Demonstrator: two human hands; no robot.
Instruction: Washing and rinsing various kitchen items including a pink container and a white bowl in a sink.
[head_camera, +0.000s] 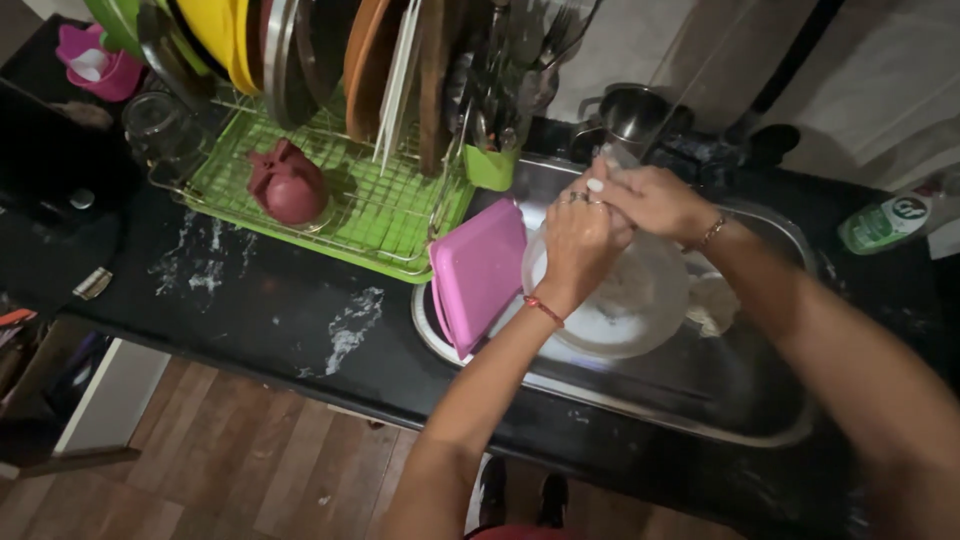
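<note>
My left hand (577, 237) and my right hand (652, 200) meet above a steel sink (700, 400). Together they close on a small pale object (597, 184) that pokes out between the fingers; what it is cannot be told. Under the hands lies a white soapy plate (625, 315) in the basin. A pink rectangular lid or tray (478, 270) leans on the sink's left rim, close to my left wrist.
A green dish rack (350, 210) at the back left holds upright plates, cutlery and a dark red item (289, 184). A steel pot (630, 110) stands behind the sink, a green soap bottle (885, 222) at the right. Black marble counter (250, 300); wooden floor below.
</note>
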